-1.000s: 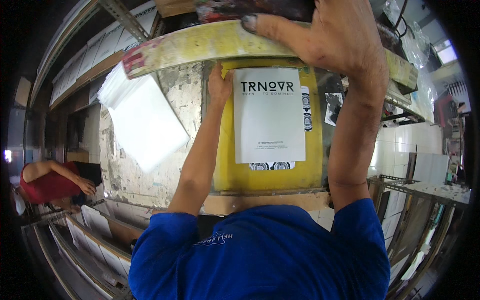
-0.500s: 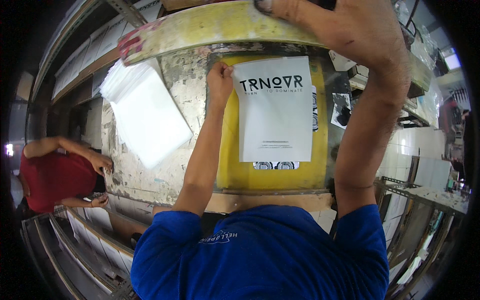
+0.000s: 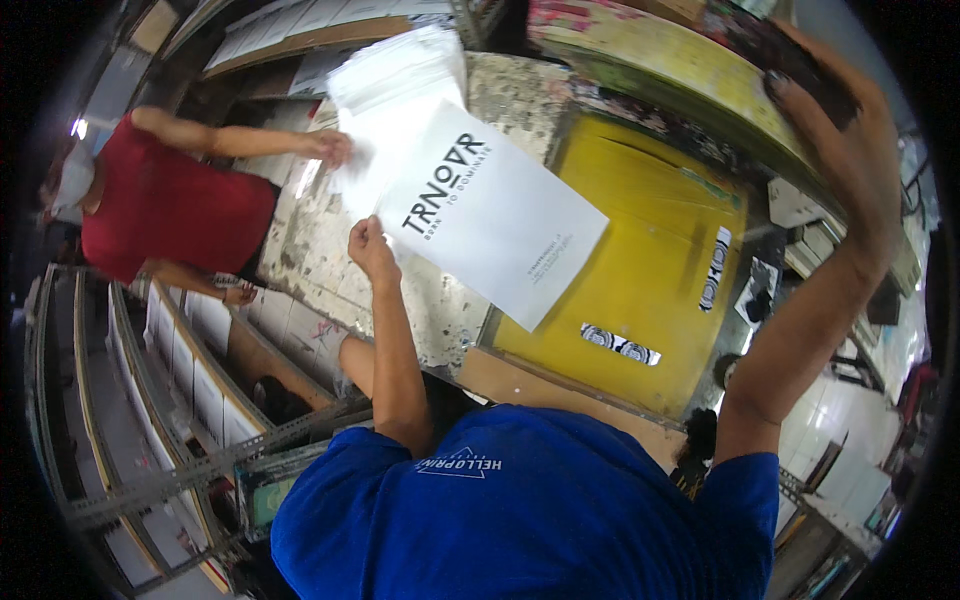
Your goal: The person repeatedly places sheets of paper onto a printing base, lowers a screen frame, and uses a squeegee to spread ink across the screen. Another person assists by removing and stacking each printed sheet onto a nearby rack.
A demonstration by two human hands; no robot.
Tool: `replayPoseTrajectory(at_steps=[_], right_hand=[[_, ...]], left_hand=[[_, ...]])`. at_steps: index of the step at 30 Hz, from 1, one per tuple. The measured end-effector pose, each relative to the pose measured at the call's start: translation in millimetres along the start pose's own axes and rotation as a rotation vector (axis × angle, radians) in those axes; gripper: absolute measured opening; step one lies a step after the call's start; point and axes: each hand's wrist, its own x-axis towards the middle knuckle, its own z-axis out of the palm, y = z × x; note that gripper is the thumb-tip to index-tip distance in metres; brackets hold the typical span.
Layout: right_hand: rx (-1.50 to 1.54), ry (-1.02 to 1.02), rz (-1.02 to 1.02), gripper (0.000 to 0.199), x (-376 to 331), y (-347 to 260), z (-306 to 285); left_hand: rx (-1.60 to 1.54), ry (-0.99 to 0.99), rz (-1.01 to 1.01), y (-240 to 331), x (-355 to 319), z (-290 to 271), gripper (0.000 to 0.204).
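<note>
My left hand (image 3: 374, 250) pinches one corner of a white printed sheet (image 3: 500, 235) with bold black lettering; it may be a flat bag. The sheet hangs slanted, partly over the yellow printing board (image 3: 650, 240) and partly over a stack of white sheets (image 3: 400, 80). At the upper right, my right hand (image 3: 850, 130) is closed on the end of a raised screen-printing frame (image 3: 665, 60), thumb along its edge; its other fingers are partly hidden by a dark part. Two black-and-white patterned strips (image 3: 620, 344) stick to the board.
At left, a co-worker in a red shirt (image 3: 180, 210) reaches a hand (image 3: 325, 148) toward the stack and the printed sheet. The worktable (image 3: 300, 235) is stained. Slatted racks (image 3: 190, 370) stand at lower left, and a small ink-smudged card (image 3: 757, 290) lies right of the board.
My left hand has carried the printed sheet left off the board toward the stack, uncovering the yellow surface. The view has turned left. The co-worker's hand has reached in; my right hand stays on the frame.
</note>
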Motion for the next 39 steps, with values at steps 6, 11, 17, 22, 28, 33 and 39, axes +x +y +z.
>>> replayPoseTrajectory(at_steps=[6, 11, 17, 22, 28, 33, 39], right_hand=[[0.020, 0.009, -0.035, 0.041, 0, -5, 1], [0.083, -0.033, 0.006, 0.045, -2, -11, 4], [0.010, -0.029, -0.040, 0.047, 0, -15, 3], [0.080, -0.077, 0.018, 0.046, -2, -10, -2], [0.043, -0.076, 0.021, 0.047, 1, -14, 2], [0.016, -0.032, -0.005, 0.047, -4, 1, -5], [0.103, 0.044, -0.023, 0.038, 4, -25, -7]], left_hand=[[0.050, 0.348, 0.016, -17, 46, -123, 0.014], [1.053, 1.045, 0.252, 0, 40, -105, 0.034], [0.658, -0.156, 0.878, 18, -24, 31, 0.039], [0.989, -0.427, 0.761, -28, -78, 91, 0.032], [0.583, -0.231, 0.297, -25, -69, 100, 0.024], [0.529, -0.782, 0.171, 30, -115, 110, 0.034], [1.053, -1.157, 0.618, 8, -171, 101, 0.058]])
